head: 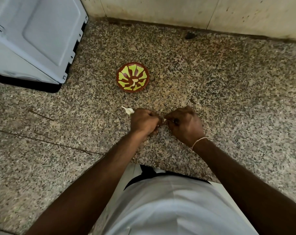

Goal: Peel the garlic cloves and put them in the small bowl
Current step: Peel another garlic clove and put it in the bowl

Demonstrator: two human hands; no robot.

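Observation:
A small brown bowl (132,77) with a yellow-green petal pattern sits on the speckled granite counter, with one pale peeled clove (133,84) inside it. Nearer to me, my left hand (144,121) and my right hand (185,123) meet fingertip to fingertip, pinching a garlic clove (164,119) of which only a small pale bit shows between them. An unpeeled white garlic clove (129,110) lies on the counter just left of my left hand.
A light blue-grey appliance (35,36) stands at the back left of the granite counter (228,85). A tiled wall (177,12) runs along the back. The counter's front edge lies just below my wrists.

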